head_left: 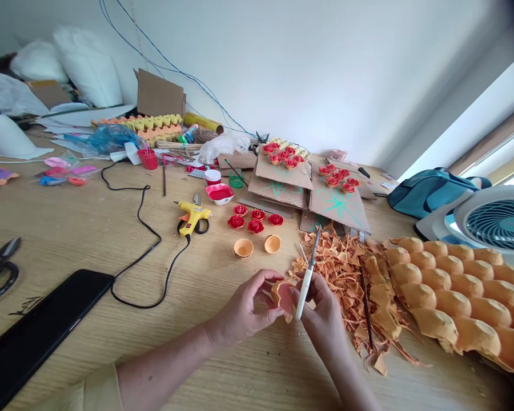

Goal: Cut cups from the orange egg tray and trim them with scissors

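Note:
My left hand [246, 308] pinches a small orange egg-carton cup [281, 295] between thumb and fingers. My right hand [323, 311] grips white-handled scissors [306, 277], blades pointing up and away, right against the cup. Both hands hover low over the wooden table [89, 240]. Two trimmed orange cups [257, 246] lie just beyond the hands. Behind them sit several red paper roses [255, 219].
A pile of orange carton scraps [346, 274] and an orange egg tray [449, 291] lie to the right. A yellow glue gun [191, 216] with black cord, red paint bowl [219, 193], black phone [38, 331], black scissors [0, 268], cardboard with roses [325, 194], a fan [497, 222].

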`<state>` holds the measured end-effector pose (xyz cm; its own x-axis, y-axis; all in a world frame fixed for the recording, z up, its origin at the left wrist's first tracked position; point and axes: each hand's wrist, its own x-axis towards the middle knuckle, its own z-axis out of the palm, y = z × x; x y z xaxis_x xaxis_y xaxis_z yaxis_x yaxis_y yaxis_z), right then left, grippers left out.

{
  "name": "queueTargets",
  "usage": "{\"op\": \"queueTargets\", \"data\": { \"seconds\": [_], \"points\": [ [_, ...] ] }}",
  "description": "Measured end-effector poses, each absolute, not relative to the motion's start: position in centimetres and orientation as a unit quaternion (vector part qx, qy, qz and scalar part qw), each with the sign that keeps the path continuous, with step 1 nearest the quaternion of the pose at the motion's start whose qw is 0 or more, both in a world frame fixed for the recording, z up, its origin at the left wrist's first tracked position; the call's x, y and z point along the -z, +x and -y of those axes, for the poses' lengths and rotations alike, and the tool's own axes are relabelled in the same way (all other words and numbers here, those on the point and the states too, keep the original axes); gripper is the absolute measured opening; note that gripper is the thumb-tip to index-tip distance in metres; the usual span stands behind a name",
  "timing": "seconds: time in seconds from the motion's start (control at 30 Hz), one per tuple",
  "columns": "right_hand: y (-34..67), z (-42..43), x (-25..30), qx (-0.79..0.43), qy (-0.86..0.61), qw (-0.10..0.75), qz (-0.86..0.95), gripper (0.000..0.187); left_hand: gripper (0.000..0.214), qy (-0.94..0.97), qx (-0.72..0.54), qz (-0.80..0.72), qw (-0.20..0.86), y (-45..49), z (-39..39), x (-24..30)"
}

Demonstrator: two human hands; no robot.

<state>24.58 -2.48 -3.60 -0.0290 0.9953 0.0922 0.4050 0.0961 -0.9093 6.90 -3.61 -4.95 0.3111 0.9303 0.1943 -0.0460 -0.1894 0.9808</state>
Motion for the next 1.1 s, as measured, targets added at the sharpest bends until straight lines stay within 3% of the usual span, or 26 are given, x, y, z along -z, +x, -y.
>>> {"op": "queueTargets", "data": {
  "seconds": [0.2, 0.5, 1.1],
  "points": [
    [24.7, 2.5, 3.2, -0.326, -0.56, 0.402, 0.647, 0.02, 0.055, 0.699, -0.452, -0.368, 0.414, 7.0, 3.6, 4.9],
    [24.9, 2.3, 4.0, -0.441, -0.518, 0.436, 0.589, 0.038, 0.049, 0.635, -0.474, -0.366, 0.488, 7.2, 3.6, 5.0],
    [24.8, 2.2, 4.2, -0.467, -0.5, 0.452, 0.573, 0.041, 0.046, 0.598, -0.463, -0.372, 0.539, 7.1, 3.6, 4.0]
  ]
}}
